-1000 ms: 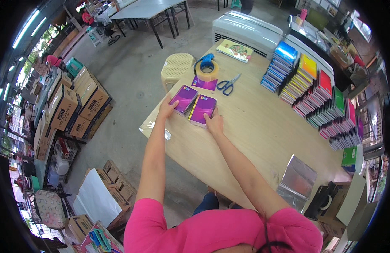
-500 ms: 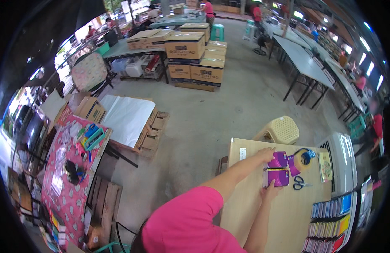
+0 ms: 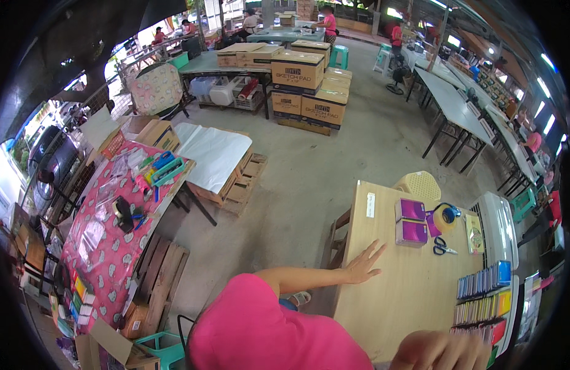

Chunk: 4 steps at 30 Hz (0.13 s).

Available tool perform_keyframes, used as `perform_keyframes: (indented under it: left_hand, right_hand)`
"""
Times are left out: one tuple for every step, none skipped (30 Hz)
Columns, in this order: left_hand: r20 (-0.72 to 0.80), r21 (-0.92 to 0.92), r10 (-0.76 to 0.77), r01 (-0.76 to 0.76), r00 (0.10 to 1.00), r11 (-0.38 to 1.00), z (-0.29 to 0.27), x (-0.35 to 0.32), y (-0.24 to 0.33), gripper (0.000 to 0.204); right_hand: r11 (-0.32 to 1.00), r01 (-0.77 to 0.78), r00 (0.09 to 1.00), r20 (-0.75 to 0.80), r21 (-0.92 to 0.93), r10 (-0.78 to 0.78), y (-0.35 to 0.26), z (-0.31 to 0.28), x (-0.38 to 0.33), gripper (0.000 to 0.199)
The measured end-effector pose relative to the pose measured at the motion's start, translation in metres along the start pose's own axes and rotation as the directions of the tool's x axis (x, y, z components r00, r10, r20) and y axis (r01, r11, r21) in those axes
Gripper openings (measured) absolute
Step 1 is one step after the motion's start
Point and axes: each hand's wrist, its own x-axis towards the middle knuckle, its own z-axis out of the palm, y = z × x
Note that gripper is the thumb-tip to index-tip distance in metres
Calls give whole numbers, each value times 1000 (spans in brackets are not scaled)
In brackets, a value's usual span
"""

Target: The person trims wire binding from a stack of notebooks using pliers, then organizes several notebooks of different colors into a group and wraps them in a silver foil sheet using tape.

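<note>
My left hand (image 3: 364, 264) is open, fingers spread, above the near left part of the light wooden table (image 3: 383, 308); it holds nothing. Close to the camera at the lower edge, my right hand (image 3: 442, 353) is raised with bent fingers; what they hold, if anything, is hidden. Farther up the table, apart from both hands, two purple-topped stacks (image 3: 413, 232) stand one behind the other. Beside them are a tape roll (image 3: 444, 218) with a blue part and dark-handled scissors (image 3: 443, 247).
Rows of thin coloured booklets (image 3: 479, 312) stand at the table's right side. A yellow plastic stool (image 3: 419, 185) is behind the table. To the left is a pink-covered table (image 3: 97, 246) with supplies. Stacked cartons (image 3: 297, 71) and a pallet (image 3: 248, 182) stand on the floor.
Both hands have let go of the purple stacks. My left hand drew back toward me and spread open; my right hand rose close to the camera. The view has shifted.
</note>
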Motion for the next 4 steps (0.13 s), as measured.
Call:
perform_keyframes:
  left_hand:
    - [18, 11, 3, -3, 1000, 1000, -4, -17, 11, 94]
    - [38, 21, 5, -6, 999, 1000, -8, -33, 21, 95]
    - [59, 25, 11, -13, 998, 1000, -13, -48, 31, 95]
    - [67, -13, 17, -16, 998, 1000, -25, -61, 36, 96]
  right_hand:
    - [999, 37, 996, 86, 36, -40, 3, 23, 22, 38]
    - [995, 71, 982, 168, 75, -83, 10, 49, 42, 46]
    - [989, 97, 962, 244, 112, -122, 23, 79, 60, 56]
    - [990, 85, 963, 246, 114, -112, 21, 97, 65, 56]
